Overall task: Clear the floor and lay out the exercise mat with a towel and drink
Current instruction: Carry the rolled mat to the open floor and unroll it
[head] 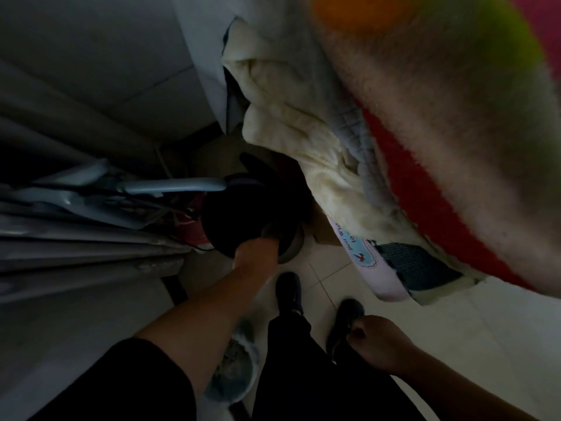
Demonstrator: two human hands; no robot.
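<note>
Head view: my left hand (256, 253) grips what may be a dark rolled mat (243, 208) (dim corner); my right hand (376, 341) hangs loosely curled, holding nothing.

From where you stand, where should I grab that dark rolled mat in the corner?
Take the rolled mat at its near upper end, coming from above on your side, where the left hand already reaches. It stands roughly on end, wedged between the folded frame and hanging bedding, so its sides are blocked.
</note>
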